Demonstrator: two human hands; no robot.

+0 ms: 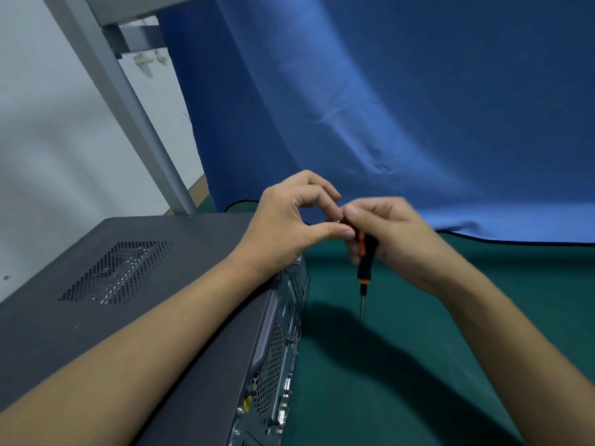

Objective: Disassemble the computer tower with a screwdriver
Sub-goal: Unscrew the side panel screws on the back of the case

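Observation:
A dark grey computer tower lies on its side on the green table, its vented side panel facing up and its rear ports facing right. Above the tower's far right corner, my right hand grips a black and orange screwdriver by the handle, its tip pointing down and hanging clear of the table. My left hand meets it at the handle's top, thumb and fingertips pinching a small shiny piece that looks like a screw. My left forearm lies across the tower's panel.
A green cloth covers the table to the right of the tower. A blue backdrop hangs behind it. A grey metal frame post slants up at the left in front of a white wall.

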